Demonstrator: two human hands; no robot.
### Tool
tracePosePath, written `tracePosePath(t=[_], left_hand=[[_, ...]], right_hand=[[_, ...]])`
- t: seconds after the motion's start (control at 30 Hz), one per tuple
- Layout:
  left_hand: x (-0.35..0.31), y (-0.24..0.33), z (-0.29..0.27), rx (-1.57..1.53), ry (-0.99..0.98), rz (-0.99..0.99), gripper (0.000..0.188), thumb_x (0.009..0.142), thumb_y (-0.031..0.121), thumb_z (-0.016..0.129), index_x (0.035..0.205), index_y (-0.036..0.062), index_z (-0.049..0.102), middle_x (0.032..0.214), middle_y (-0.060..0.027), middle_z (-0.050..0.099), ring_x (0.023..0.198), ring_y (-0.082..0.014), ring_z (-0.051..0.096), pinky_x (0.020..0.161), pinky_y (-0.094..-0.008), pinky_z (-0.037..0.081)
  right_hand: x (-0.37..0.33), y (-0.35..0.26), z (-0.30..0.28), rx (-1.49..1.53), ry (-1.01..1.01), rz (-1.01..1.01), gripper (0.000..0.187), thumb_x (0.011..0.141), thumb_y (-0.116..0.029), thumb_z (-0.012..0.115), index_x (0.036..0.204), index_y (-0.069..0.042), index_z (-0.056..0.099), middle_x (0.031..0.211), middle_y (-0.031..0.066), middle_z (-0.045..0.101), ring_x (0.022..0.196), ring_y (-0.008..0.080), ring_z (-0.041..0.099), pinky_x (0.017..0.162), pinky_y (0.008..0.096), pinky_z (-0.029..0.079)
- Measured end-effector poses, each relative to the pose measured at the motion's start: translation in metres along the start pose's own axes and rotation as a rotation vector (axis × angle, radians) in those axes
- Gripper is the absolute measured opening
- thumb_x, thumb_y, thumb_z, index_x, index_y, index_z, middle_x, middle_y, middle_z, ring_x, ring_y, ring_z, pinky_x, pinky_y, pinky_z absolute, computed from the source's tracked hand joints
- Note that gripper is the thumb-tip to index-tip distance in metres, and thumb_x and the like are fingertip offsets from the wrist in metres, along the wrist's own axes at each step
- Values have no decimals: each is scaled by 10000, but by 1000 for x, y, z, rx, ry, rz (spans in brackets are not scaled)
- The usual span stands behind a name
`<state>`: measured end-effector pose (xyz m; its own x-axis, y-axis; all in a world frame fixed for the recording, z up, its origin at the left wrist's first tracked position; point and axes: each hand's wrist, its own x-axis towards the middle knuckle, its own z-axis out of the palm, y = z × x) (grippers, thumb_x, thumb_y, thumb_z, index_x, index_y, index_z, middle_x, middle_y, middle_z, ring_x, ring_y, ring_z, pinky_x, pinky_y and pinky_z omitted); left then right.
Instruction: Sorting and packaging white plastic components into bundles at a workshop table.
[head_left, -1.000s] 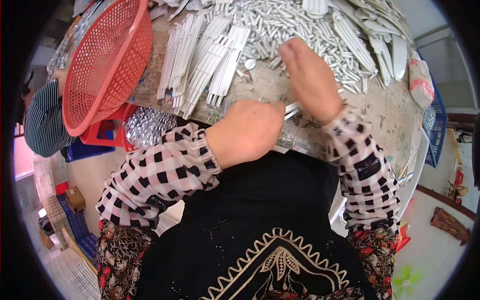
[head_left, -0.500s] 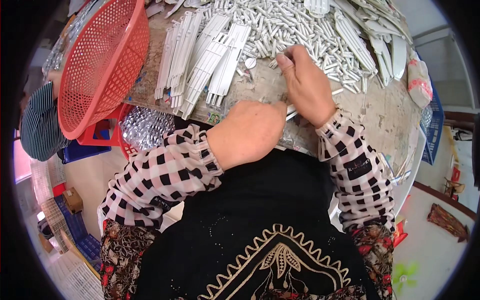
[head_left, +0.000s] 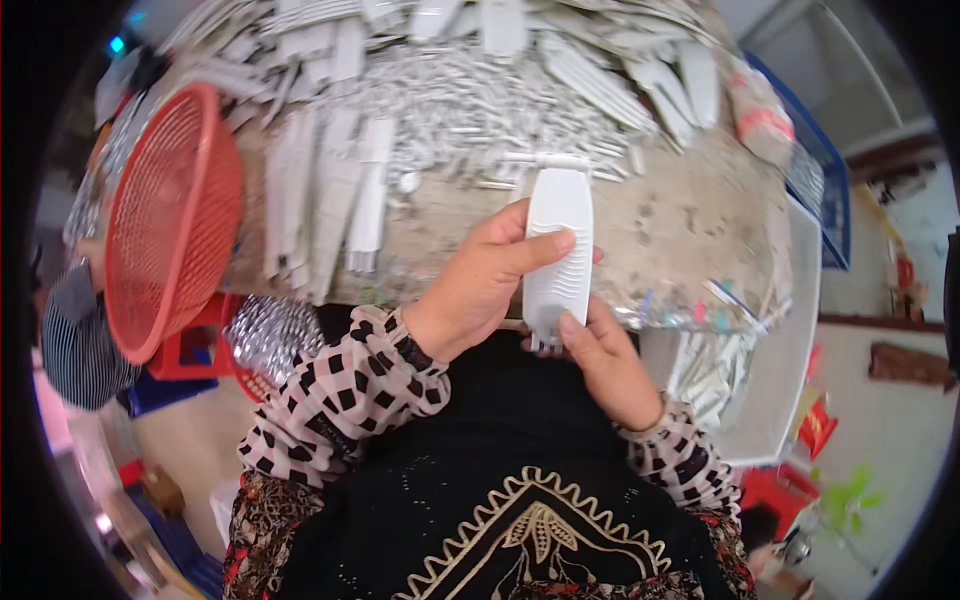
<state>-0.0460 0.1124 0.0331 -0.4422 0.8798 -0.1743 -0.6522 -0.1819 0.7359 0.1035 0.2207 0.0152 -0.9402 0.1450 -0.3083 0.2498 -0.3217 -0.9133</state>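
Note:
A long white ribbed plastic panel stands out in front of me, held in both hands. My left hand grips its left side, the thumb lying across the ribs. Lower down, my right hand pinches the near end between thumb and fingers. A thin white crosspiece shows at the panel's far end. Beyond it spreads a heap of small white plastic pins. Several long white plastic strips lie left of my hands on the worn table.
A red perforated basket stands tilted at the left, near another person's striped sleeve. More white panels are piled along the back. A white bin with white pieces sits at the right, below a wrapped bundle.
My hands were low over the table, the right one by the pins; now both hold the panel, its ribbed face in sight. The view has shifted, showing more of the table's back and the bin.

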Motion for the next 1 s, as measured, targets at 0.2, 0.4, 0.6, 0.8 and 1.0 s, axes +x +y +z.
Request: tracePosePath(t=[0.2, 0.4, 0.6, 0.8, 1.0], left_hand=[[40, -38, 50, -255, -101, -223, 322, 948, 195, 598, 1220, 40, 523, 1109, -96, 645, 991, -193, 621, 893, -354, 494], [52, -76, 76, 30, -21, -442, 490, 966, 365, 567, 1342, 72, 451, 1205, -57, 610, 1077, -177, 567, 968, -339, 429], [47, -97, 62, 144, -290, -660, 463, 990, 403, 504, 1307, 67, 471, 1141, -124, 622, 1018, -188, 596, 922, -339, 468], [34, -96, 47, 115, -271, -684, 452, 1008, 400, 462, 1298, 52, 466, 1099, -128, 627, 983, -182, 608, 877, -318, 490], [35, -95, 53, 140, -332, -663, 433, 1014, 390, 448, 1285, 54, 479, 1070, -124, 635, 952, -178, 616, 853, -310, 495]], right_hand=[[-50, 3, -26, -116, 379, -116, 303, 990, -211, 517, 1211, -14, 454, 881, 60, 588, 658, 95, 545, 558, 224, 452], [-92, -29, -98, -597, 992, -298, 199, 981, -174, 526, 1126, -38, 508, 748, 24, 583, 567, 60, 517, 510, 183, 410], [-88, -37, -179, -1355, 955, 134, 290, 970, -259, 521, 985, 29, 558, 764, 197, 607, 708, 348, 571, 630, 379, 461], [-122, -111, -129, -770, 1265, -599, 248, 972, -262, 541, 1021, -25, 594, 823, 102, 654, 619, 111, 568, 565, 256, 430], [-122, -49, -207, -2312, 1022, -700, 230, 972, -207, 522, 886, -11, 606, 760, 89, 627, 635, 143, 560, 578, 271, 423]])
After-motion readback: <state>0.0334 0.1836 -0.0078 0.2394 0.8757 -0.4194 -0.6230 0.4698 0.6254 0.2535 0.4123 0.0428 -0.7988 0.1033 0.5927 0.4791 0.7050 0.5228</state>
